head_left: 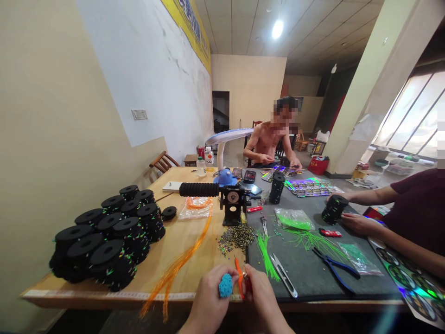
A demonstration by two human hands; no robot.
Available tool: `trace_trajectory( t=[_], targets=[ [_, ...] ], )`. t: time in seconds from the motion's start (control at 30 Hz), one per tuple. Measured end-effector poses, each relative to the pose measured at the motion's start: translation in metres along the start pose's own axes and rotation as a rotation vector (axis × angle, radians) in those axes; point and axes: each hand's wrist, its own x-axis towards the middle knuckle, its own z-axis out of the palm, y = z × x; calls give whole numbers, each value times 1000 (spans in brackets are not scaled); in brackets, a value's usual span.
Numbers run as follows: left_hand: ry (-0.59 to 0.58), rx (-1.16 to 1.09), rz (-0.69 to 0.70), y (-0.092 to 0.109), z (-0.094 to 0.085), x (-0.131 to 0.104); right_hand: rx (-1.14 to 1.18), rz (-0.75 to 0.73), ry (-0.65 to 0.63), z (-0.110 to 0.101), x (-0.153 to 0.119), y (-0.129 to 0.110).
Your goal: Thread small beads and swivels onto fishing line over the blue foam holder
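Near the front edge of the table, my left hand (212,290) is closed around a bundle of thin strands whose bright blue ends (225,285) poke out of the fist. Its fingertips also pinch beside a slim orange piece (238,269) with a pointed tip, standing upright between both hands. Closed next to it, my right hand (259,290) grips a small red object (247,284), perhaps a lighter, mostly hidden by the fingers. Just beyond lie small metal beads (239,235) in a pile, bright green strands (267,260) and silver thread snips (283,276).
Stacked black foam spools (107,253) fill the table's left. A black winding device (231,204) stands centrally before a blue-based lamp (225,176). Orange strands (187,246) hang over the front edge. Blue-handled pliers (337,271) lie right. Two co-workers sit around; one handles a spool (333,211).
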Motion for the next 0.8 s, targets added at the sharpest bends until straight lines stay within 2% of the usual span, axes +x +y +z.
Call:
trace_trajectory(
  t=[0.17, 0.3, 0.37, 0.47, 0.53, 0.6, 0.7, 0.8],
  targets=[
    [-11, -4, -8, 0, 0, 0, 12, 13, -30, 1, 3, 5],
    [-10, -29, -24, -4, 1, 0, 55, 56, 42, 1, 3, 12],
    [2, -45, -58, -7, 0, 0, 27, 32, 78, -8, 2, 11],
    [32, -88, -123, -11, -1, 0, -131, -84, 173, -38, -1, 3],
    [56, -156, -167, -13, -1, 0, -339, -230, 267, -66, -1, -4],
    [67, -234, -216, -14, -2, -1, -569, -285, 375, -94, 1, -7],
    [66, -313, -277, -16, -3, -1, -827, -262, 469, -126, 8, 2],
    [63, -377, -302, -17, -6, 0, -996, -326, 511, -143, 17, 22]
  ],
)
